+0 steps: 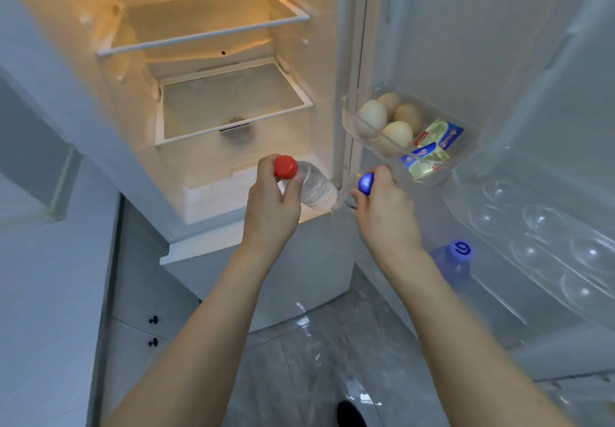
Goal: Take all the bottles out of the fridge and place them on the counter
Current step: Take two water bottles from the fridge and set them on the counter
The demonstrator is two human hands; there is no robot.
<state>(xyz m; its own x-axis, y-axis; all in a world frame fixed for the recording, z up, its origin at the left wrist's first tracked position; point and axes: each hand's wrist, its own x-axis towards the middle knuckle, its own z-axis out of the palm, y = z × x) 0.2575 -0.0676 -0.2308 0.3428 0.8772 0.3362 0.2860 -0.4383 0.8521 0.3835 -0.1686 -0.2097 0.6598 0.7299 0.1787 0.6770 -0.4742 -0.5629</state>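
We cannot see the body of the blue-capped bottle point(366, 184); the right hand point(386, 212) covers it. Below that hand, a second blue-capped bottle point(457, 257) is blurred, its lower part hidden by the forearm.

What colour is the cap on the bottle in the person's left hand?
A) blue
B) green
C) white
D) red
D: the left hand grips a clear bottle with a red cap, while the right hand holds the blue-capped bottle.
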